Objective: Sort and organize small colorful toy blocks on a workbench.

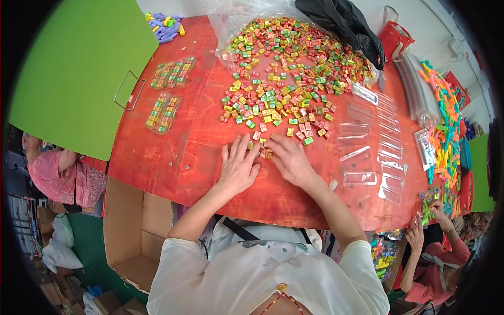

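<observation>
Both hands are out over the red surface (210, 149), just in front of the heap of little coloured blocks (302, 60)! Left hand (237, 164), fingers extended; right hand (290, 159), angled in toward it, with a few loose blocks (268, 154) between them. Left of the heap, I see filled clear packs (164, 113) in two groups, and farther left a big green panel (68, 68). Right of the heap, clear plastic cases (359, 179) lie in rows. A black bag (344, 26) slumps behind the heap; well to its near right, a co-worker's hand (415, 238) shows.
</observation>
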Tool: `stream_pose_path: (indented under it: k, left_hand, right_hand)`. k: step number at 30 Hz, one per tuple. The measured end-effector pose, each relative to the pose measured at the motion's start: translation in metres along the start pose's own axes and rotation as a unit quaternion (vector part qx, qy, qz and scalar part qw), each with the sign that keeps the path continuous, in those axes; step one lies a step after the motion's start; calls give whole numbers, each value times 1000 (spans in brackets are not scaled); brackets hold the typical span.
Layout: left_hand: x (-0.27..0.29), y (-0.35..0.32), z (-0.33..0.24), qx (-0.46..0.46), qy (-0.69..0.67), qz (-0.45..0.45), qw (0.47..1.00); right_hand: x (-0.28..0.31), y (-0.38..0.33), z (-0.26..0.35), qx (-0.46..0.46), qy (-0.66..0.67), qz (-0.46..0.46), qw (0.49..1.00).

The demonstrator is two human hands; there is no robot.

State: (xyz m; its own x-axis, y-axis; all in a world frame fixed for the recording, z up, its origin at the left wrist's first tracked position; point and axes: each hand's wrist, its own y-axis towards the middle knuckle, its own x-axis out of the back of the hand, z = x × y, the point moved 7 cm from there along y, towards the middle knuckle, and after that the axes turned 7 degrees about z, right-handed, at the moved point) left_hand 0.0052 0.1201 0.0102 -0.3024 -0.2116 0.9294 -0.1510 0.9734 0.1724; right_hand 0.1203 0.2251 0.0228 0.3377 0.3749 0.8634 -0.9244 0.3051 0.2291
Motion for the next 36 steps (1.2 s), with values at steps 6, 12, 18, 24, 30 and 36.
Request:
stream_pose_path:
  k: [6, 12, 18, 24, 30, 36]
  left_hand:
    - [0, 5, 9, 47, 27, -25, 998]
    - [9, 0, -12, 42, 58, -31, 997]
    - [12, -6, -6, 36, 22, -23, 999]
    - [11, -13, 3, 39, 1, -48, 998]
    - [11, -18, -7, 40, 40, -51, 997]
    - [9, -12, -16, 55, 110, -76, 989]
  right_hand:
    - [10, 26, -35, -37, -21, -76, 996]
    - [-4, 20, -28, -52, -37, 6, 998]
    - [11, 15, 1, -21, -55, -8, 998]
    - [-3, 26, 7, -6, -116, -12, 993]
    - [24, 10, -23, -82, -144, -63, 984]
    - [14, -13, -4, -62, -147, -23, 987]
